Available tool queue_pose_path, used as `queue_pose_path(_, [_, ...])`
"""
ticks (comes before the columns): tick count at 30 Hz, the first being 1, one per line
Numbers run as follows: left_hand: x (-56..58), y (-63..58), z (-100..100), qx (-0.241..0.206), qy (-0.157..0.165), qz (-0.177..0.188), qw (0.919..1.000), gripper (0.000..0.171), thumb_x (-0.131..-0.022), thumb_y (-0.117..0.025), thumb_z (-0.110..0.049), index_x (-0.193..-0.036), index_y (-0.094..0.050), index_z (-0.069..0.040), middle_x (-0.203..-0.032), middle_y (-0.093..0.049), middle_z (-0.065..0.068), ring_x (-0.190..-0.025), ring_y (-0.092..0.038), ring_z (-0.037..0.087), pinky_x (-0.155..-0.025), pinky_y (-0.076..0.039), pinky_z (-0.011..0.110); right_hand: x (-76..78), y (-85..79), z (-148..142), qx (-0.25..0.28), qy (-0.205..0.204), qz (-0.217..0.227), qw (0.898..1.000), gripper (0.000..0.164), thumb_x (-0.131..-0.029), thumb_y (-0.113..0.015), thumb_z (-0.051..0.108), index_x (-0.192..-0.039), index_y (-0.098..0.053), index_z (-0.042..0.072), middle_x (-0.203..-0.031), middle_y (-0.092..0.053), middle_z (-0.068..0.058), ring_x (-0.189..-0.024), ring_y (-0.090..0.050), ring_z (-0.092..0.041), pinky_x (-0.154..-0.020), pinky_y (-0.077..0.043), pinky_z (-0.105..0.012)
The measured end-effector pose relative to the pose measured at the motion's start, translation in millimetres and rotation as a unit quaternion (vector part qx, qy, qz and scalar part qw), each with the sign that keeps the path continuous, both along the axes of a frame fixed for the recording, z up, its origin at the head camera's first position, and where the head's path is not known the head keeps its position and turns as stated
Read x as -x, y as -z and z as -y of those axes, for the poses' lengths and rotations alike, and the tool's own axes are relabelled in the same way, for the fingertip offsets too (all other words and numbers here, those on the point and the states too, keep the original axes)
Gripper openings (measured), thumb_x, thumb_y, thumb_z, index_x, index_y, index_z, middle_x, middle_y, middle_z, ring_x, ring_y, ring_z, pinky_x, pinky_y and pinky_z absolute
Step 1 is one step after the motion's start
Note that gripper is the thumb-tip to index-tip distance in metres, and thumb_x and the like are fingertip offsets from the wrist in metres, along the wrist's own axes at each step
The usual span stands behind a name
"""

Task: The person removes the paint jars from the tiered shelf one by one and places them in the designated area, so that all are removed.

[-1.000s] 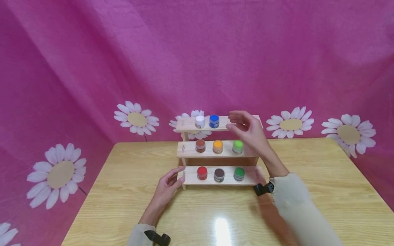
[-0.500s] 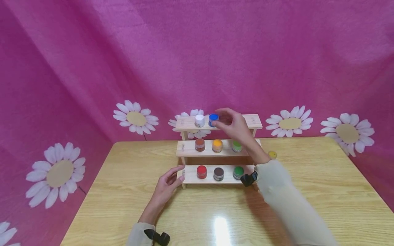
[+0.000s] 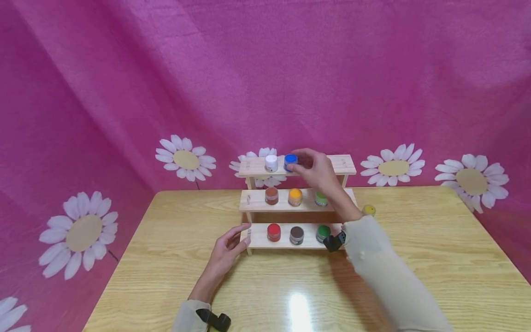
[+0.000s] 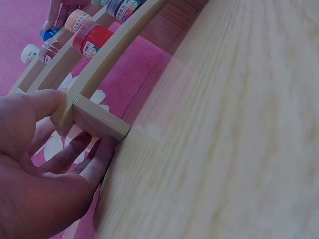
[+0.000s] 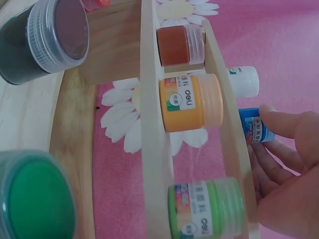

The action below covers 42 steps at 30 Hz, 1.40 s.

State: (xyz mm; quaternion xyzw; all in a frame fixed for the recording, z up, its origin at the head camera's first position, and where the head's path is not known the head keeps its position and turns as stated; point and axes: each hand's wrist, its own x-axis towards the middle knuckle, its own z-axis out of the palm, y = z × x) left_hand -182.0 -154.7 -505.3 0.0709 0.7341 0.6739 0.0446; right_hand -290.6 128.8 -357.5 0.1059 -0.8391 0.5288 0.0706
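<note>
A blue paint jar (image 3: 291, 161) stands on the top tier of a three-tier wooden display stand (image 3: 261, 207). My right hand (image 3: 316, 171) holds that jar between thumb and fingers; the right wrist view has the thumb over the lid of the blue jar (image 5: 253, 124). Just left of it is a white paint jar (image 3: 271, 163). Down at the left end of the lowest tier, my left hand (image 3: 226, 249) grips the stand. In the left wrist view its thumb lies against the shelf end (image 4: 67, 112), and the fingers reach around the short leg.
On the middle tier are brown (image 3: 271, 196), orange (image 3: 295, 197) and light green (image 3: 321, 198) jars. Red (image 3: 274, 232), dark brown (image 3: 296, 235) and green (image 3: 323, 233) jars line the lowest tier. Beyond the right forearm, a yellow jar (image 3: 368, 210) sits on the table. A pink curtain hangs behind.
My right hand has moved left along the top tier, from its right part to the blue jar, and taken hold of it. The yellow jar has come into view. My left hand has stayed put.
</note>
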Motion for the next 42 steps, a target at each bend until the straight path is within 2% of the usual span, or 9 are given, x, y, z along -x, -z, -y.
queue_pose_path(8, [1.0, -0.9, -1, -0.001, 0.001, 0.004, 1.0, 0.039, -0.1, -0.067, -0.011, -0.139, -0.063, -0.009, -0.15, -0.053, 0.011, -0.143, -0.044, 0.031, -0.119, -0.035, 0.046, -9.7, -4.6, -18, 0.012, 0.006, -0.03, 0.999, 0.042, -0.094, -0.079, 0.024, -0.13, -0.068, 0.006, -0.12, -0.071, -0.013, -0.11, -0.068, -0.029, -0.094, -0.059, -0.038])
queue_pose_path(15, [-1.0, -0.1, 0, -0.003, 0.0, 0.005, 1.0, 0.039, -0.101, -0.067, -0.011, -0.139, -0.063, -0.009, -0.151, -0.052, 0.011, -0.143, -0.044, 0.032, -0.119, -0.034, 0.047, -27.2, -2.9, -34, 0.037, -0.006, -0.059, 0.998, 0.043, -0.093, -0.079, 0.025, -0.128, -0.068, 0.003, -0.116, -0.071, -0.016, -0.108, -0.069, -0.03, -0.092, -0.057, -0.023])
queue_pose_path(20, [-0.8, 0.5, 0, -0.002, -0.001, 0.001, 1.0, 0.039, -0.101, -0.067, -0.011, -0.14, -0.063, -0.009, -0.151, -0.052, 0.012, -0.142, -0.044, 0.032, -0.118, -0.036, 0.047, -41.7, 0.2, -45, 0.041, -0.004, -0.087, 0.995, 0.041, -0.092, -0.08, 0.024, -0.126, -0.069, 0.003, -0.115, -0.071, -0.013, -0.104, -0.07, -0.024, -0.093, -0.056, -0.022])
queue_pose_path(27, [0.0, -0.1, 0, 0.002, -0.001, 0.003, 1.0, 0.039, -0.101, -0.067, -0.01, -0.139, -0.063, -0.01, -0.15, -0.054, 0.011, -0.143, -0.045, 0.032, -0.118, -0.037, 0.046, -64.6, 6.1, -62, 0.054, 0.012, -0.106, 0.993, 0.037, -0.092, -0.08, 0.017, -0.125, -0.069, 0.003, -0.109, -0.071, -0.013, -0.099, -0.067, -0.014, -0.092, -0.054, -0.016])
queue_pose_path(32, [0.9, 0.8, 1, 0.0, -0.003, 0.005, 1.0, 0.039, -0.1, -0.067, -0.01, -0.139, -0.064, -0.01, -0.149, -0.055, 0.01, -0.142, -0.045, 0.031, -0.118, -0.037, 0.045, -78.3, 12.0, -74, 0.073, 0.017, -0.109, 0.991, 0.036, -0.092, -0.079, 0.013, -0.126, -0.069, 0.004, -0.111, -0.07, -0.012, -0.1, -0.067, -0.012, -0.092, -0.054, -0.017])
queue_pose_path(38, [1.0, 0.5, 1, -0.008, 0.0, 0.005, 1.0, 0.04, -0.1, -0.067, -0.01, -0.139, -0.063, -0.008, -0.15, -0.053, 0.012, -0.141, -0.047, 0.032, -0.115, -0.04, 0.044, -92.0, 19.8, -90, 0.121, 0.017, -0.101, 0.987, 0.04, -0.091, -0.078, 0.003, -0.128, -0.066, -0.003, -0.113, -0.069, -0.01, -0.101, -0.068, -0.014, -0.092, -0.055, -0.021])
queue_pose_path(42, [0.7, 0.5, 1, -0.007, 0.001, 0.007, 1.0, 0.04, -0.1, -0.068, -0.01, -0.14, -0.063, -0.01, -0.151, -0.053, 0.011, -0.141, -0.046, 0.031, -0.116, -0.039, 0.044, -98.9, 26.8, -103, 0.113, 0.038, -0.113, 0.986, 0.041, -0.09, -0.077, -0.001, -0.129, -0.065, -0.005, -0.116, -0.069, -0.005, -0.103, -0.067, -0.013, -0.091, -0.055, -0.02])
